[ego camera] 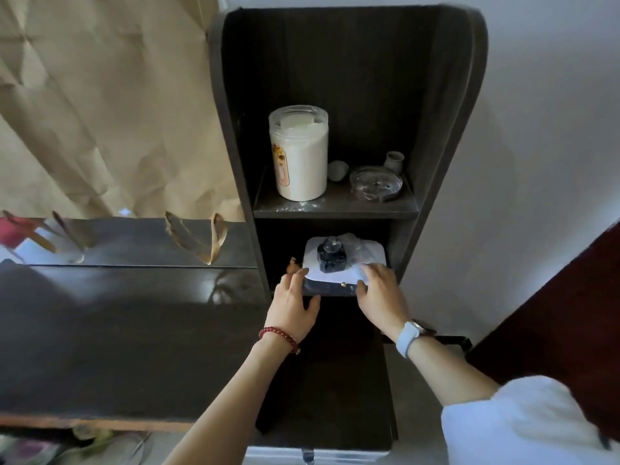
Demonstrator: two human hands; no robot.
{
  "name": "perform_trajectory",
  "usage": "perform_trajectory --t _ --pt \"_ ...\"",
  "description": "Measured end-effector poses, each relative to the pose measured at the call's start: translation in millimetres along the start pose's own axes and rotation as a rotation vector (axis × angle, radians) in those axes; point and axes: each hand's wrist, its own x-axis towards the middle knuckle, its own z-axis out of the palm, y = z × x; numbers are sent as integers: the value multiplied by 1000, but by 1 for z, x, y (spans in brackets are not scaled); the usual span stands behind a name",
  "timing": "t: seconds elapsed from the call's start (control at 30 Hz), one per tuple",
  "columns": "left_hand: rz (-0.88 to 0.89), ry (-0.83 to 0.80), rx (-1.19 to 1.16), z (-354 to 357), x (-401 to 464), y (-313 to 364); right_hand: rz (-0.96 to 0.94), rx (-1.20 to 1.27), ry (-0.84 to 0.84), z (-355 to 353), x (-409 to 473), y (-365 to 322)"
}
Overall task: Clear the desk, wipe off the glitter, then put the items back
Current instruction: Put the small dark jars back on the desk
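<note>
Both forearms are seen reaching fwd from the bottom of the frame; a white sleeve [523, 427] is seen on the right arm, a pale watch [410, 337] on the right wrist and a red bead bracelet [279, 337] on the left. Left hand [292, 303] is held w/ fingers spread, fingertips at the front-left edge of the lower shelf [330, 290] of a dark shelving unit [231, 135]; nothing is gripped by it. Right hand [380, 297] is laid at the front-right of that shelf, fingers loosely bent over the corner of a white tray [313, 251]; whether the tray is actually gripped can't be told, the hand is blurred. On the tray a small dark bottle [332, 258] and some clear plastic wrap [360, 248] are seen. On the upper shelf a tall white canister [300, 156], a small white cup [338, 170], a glass dish [375, 186] and a small jar [394, 162] are stood. Dark glossy desk [127, 330] is seen to the left, beside the unit, w/ a beige curtain [100, 95] behind it.
</note>
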Motion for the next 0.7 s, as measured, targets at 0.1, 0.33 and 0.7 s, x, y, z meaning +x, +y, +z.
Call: perform_trajectory --t 0.1,0.33,0.7 --pt "1 -8 20 14 38 12 -11 -102 -42 14 35 9" --pt "-83 -129 215 39 96 12 15 -241 -44 35 59 23" --pt "-19 47 -54 36 49 -4 38 129 121 31 -12 30"
